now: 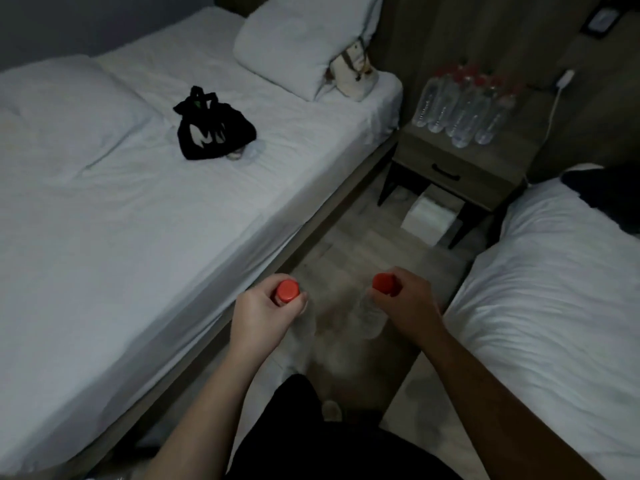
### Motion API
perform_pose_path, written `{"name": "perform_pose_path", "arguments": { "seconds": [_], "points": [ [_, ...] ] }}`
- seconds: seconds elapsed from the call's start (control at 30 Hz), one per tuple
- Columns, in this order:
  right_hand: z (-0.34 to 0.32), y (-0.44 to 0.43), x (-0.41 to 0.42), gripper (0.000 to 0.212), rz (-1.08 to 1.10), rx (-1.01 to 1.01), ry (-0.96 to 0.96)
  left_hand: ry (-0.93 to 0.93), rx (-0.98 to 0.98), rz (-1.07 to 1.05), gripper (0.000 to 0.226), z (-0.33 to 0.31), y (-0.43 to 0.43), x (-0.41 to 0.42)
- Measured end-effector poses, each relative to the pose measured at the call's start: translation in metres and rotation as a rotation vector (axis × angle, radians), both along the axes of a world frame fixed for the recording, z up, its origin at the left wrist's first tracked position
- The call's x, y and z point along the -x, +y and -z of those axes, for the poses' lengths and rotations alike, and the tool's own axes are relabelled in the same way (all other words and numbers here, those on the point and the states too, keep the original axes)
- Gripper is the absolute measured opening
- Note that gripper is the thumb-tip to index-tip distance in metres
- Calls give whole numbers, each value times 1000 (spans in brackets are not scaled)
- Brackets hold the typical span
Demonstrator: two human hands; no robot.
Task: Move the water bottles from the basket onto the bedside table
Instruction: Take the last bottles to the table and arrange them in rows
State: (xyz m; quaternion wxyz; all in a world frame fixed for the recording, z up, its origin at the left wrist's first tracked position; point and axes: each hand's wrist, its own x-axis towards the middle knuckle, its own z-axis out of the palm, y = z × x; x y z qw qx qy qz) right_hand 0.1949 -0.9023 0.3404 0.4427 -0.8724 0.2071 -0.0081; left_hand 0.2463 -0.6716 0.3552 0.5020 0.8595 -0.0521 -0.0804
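Our left hand (266, 311) grips the neck of one red-capped water bottle (287, 291) and our right hand (407, 301) grips a second water bottle (383, 284), both held near us over the floor (363, 244). Far right, more bottles (460, 109) stand clustered on the bedside table (446, 155).

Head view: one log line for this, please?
left hand: red-capped clear plastic bottle | right hand: second red-capped bottle | wooden bedside table: bottle cluster
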Motion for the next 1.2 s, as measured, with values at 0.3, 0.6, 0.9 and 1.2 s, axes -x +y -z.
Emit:
{"name": "perform_pose_path", "arguments": {
  "seconds": [0.3,0.6,0.9,1.2],
  "points": [
    [4,-71,-52,14,188,55,2,15,-41,194,25,12,-72,-99],
    [-1,-142,-164,18,360,63,21,36,-104,455,20,17,-150,-253],
    [-4,-191,-235,23,534,83,-24,-21,-217,589,36,11,-229,-369],
    [7,-261,-260,16,697,-19,-53,15,-215,652,26,17,-309,-400]
  ]
}}
